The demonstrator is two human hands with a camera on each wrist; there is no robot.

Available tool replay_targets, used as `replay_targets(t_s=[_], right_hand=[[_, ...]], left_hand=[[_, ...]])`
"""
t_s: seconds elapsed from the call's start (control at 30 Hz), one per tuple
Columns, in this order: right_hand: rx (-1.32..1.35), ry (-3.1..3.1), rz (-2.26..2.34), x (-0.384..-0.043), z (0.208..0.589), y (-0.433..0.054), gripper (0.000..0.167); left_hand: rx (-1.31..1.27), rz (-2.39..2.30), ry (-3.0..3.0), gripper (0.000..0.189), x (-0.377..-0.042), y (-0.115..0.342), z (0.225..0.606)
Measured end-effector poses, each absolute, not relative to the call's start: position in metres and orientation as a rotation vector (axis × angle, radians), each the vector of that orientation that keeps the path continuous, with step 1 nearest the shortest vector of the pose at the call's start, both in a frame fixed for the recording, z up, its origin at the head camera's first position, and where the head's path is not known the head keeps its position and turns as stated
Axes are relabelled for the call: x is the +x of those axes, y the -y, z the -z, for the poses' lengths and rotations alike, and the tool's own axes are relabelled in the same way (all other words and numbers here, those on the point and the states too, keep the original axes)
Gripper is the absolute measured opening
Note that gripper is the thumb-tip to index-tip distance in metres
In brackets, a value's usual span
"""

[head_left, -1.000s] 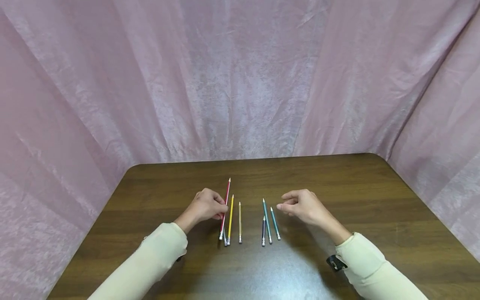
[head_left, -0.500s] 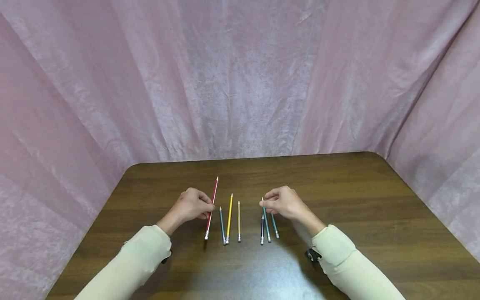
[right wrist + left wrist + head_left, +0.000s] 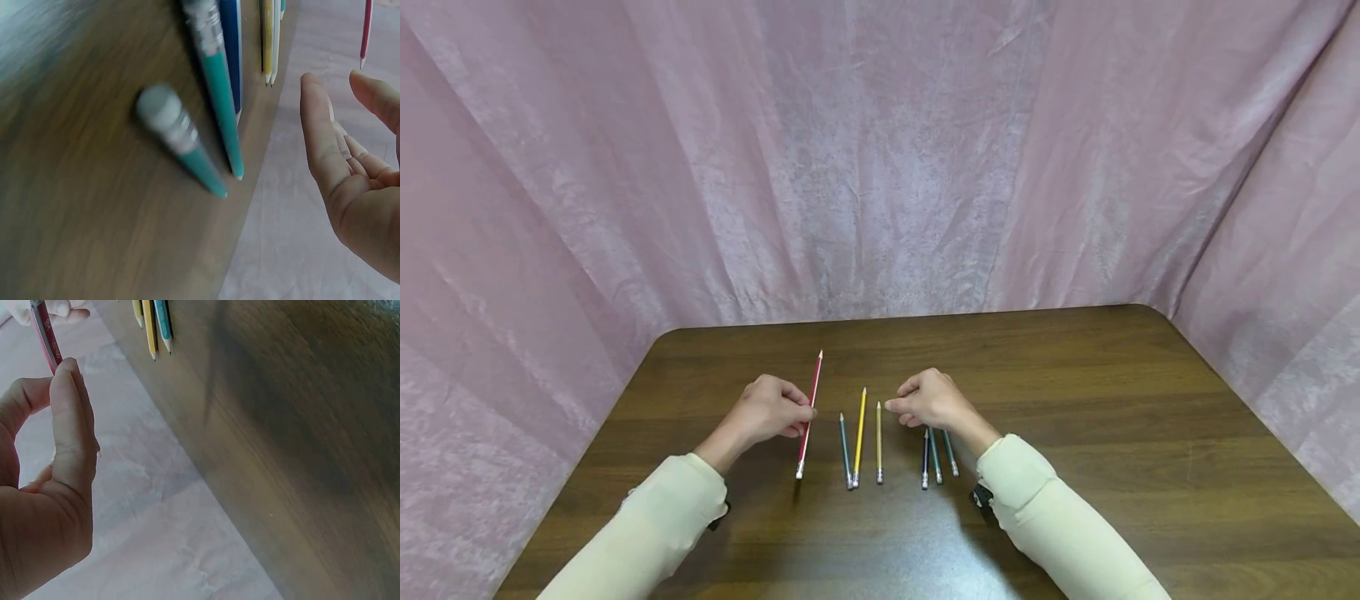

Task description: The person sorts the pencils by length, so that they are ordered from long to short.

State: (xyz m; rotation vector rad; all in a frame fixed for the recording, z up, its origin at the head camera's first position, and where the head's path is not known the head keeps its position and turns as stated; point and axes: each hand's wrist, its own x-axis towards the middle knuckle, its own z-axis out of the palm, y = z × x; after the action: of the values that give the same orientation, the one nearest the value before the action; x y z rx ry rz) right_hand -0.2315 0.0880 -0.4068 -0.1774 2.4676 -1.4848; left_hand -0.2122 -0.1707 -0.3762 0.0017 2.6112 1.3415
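My left hand [image 3: 769, 408] pinches a red pencil [image 3: 816, 379] between thumb and fingertips, its eraser end toward me. In the left wrist view the red pencil [image 3: 45, 334] rises from the fingertips, clear of the tabletop. My right hand [image 3: 931, 400] hovers with nothing in it, thumb and fingers apart in the right wrist view, its fingertips near the tip of a gold pencil [image 3: 879, 446]. Left of that lie a yellow pencil [image 3: 861, 433] and a short teal pencil [image 3: 846, 450], their eraser ends close together.
Beneath my right hand lie a dark blue pencil [image 3: 925, 462] and two teal pencils, a longer one [image 3: 936, 458] and a shorter one [image 3: 952, 457], their tips partly covered in the head view. The wooden table [image 3: 1075, 367] ends at a pink curtain [image 3: 880, 167].
My left hand has carried the red pencil leftward, uncovering the short teal one. My right hand has moved left, over the dark blue and teal pencils, to beside the gold pencil.
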Motion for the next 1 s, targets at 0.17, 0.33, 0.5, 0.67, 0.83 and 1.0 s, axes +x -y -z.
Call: replay_targets(t_s=[0.17, 0.33, 0.5, 0.67, 0.83, 1.0], right_hand=[[-0.144, -2.450, 1.490, -0.237, 0.409, -0.075, 0.029], [-0.134, -2.431, 1.470, -0.240, 0.415, -0.060, 0.022], [-0.104, -2.410, 1.454, -0.240, 0.421, -0.045, 0.016], [-0.040, -2.421, 1.381, -0.240, 0.424, -0.034, 0.016], [0.001, -2.455, 1.244, -0.243, 0.426, -0.022, 0.023], [0.000, -2.509, 1.169, -0.246, 0.429, -0.011, 0.023]], left_hand=[[-0.014, -1.364, -2.600, 0.010, -0.211, 0.177, 0.375], [-0.047, -1.372, -2.596, 0.010, -0.210, 0.185, 0.375], [-0.077, -1.367, -2.580, 0.010, -0.208, 0.189, 0.374], [-0.083, -1.392, -2.575, 0.010, -0.208, 0.194, 0.376], [-0.094, -1.410, -2.577, 0.011, -0.206, 0.199, 0.379], [-0.101, -1.426, -2.570, 0.011, -0.204, 0.201, 0.382]])
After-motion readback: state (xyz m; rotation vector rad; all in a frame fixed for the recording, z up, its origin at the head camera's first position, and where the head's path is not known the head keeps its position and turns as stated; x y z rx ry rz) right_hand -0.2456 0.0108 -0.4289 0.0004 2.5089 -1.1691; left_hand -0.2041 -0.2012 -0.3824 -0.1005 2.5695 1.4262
